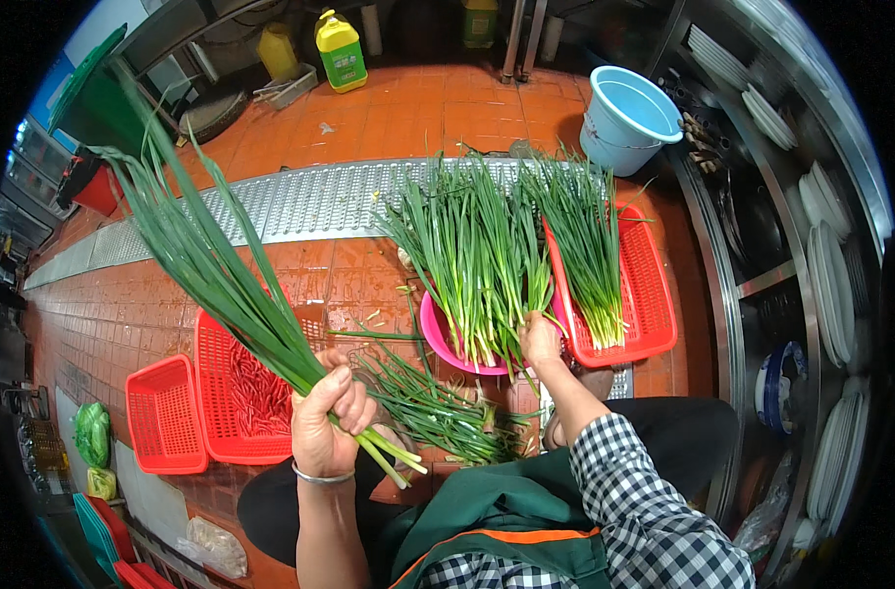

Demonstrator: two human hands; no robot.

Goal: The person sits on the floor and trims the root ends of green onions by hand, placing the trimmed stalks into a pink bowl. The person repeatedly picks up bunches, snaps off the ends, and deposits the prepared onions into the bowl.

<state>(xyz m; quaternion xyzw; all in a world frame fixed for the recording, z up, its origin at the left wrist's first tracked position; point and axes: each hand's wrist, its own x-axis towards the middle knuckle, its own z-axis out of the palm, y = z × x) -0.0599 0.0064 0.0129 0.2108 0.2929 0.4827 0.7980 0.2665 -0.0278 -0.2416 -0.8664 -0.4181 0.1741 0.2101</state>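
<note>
My left hand (pixel 334 412) is closed around a bunch of green garlic or scallions (pixel 230 294), its leaves slanting up to the left and its pale stem ends poking out below the fist. At the right side of a pink basin (pixel 436 339), my right hand (pixel 539 339) grips a few stalks near their lower ends; its fingertips are partly hidden. A thick pile of the same greens (pixel 469 258) lies across that basin. Another bundle (pixel 587 265) rests in a red plastic basket (pixel 653 294) on the right. Loose leaves and trimmings (pixel 440 405) are heaped on the floor between my feet.
A red basket of red chillies (pixel 256 390) and another red basket (pixel 166 420) stand at left. A metal drain grate (pixel 322 199) crosses the wet tiled floor. Beyond are a blue bucket (pixel 628 121) and a yellow jug (pixel 341 55). Steel shelving with plates (pixel 830 294) borders the right.
</note>
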